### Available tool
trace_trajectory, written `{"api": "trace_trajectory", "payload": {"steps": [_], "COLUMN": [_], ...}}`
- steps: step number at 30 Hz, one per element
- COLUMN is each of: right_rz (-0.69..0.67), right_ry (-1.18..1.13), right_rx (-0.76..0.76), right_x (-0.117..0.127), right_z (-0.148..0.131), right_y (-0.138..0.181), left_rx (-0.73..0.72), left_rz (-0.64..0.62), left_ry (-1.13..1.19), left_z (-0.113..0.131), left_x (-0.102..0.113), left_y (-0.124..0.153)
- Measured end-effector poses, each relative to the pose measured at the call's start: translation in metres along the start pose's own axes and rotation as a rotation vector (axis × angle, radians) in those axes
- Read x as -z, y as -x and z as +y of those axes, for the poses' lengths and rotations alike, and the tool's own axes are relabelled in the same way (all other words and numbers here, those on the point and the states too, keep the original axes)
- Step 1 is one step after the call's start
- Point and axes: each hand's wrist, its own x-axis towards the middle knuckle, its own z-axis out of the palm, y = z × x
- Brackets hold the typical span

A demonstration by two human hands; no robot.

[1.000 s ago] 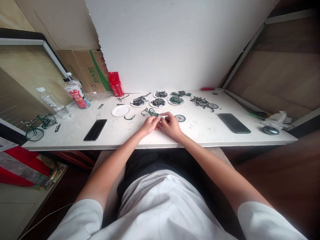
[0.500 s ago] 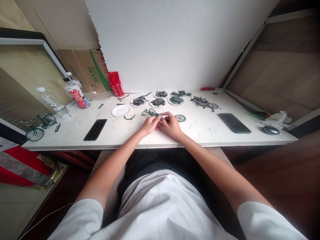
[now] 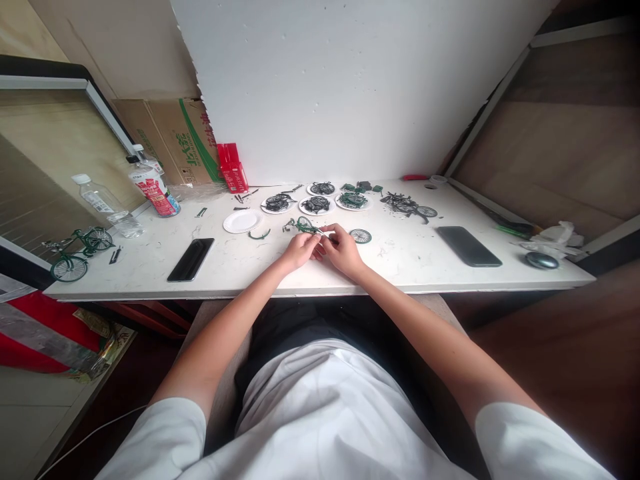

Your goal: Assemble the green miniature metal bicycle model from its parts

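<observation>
Close together near the table's front, my left hand [image 3: 300, 251] and my right hand [image 3: 341, 249] work at a green model bicycle [image 3: 306, 225]. The left fingers are closed on the bicycle's near end. Between my right thumb and fingers is a thin pale tool [image 3: 327, 233], its tip at the bicycle; its exact kind is too small to tell. A loose wheel [image 3: 361, 236] lies just right of my right hand. To the left of the bicycle rest a curved green part [image 3: 259, 235] and a white plate [image 3: 243, 221]. The fingertips partly hide the contact point.
Several plates of dark bicycle parts [image 3: 317, 205] stand behind my hands, with a loose parts pile [image 3: 407, 205] to their right. A phone [image 3: 191, 260] lies left, a dark slab [image 3: 469, 247] right. An assembled bicycle [image 3: 80, 252] and bottles [image 3: 153, 190] stand far left.
</observation>
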Motion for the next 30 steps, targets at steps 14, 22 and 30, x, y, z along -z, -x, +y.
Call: {"api": "trace_trajectory", "payload": {"steps": [14,22,30], "right_rz": [-0.026,-0.05,-0.119], "right_ry": [0.007,0.012,0.031], "right_rx": [-0.008,-0.008,0.01], "right_x": [0.0012,0.0006,0.0004], "right_z": [-0.002,0.0016,0.0028], "right_y": [0.0009,0.0002,0.0016], "left_rx": [0.013,0.016,0.004], "left_rz": [0.001,0.011,0.013], "left_ry": [-0.007,-0.011,-0.027], "left_z": [-0.0022,-0.0008,-0.0002], "left_x": [0.0,-0.0018,-0.0016], "left_y": [-0.0015,-0.0002,0.0005]}}
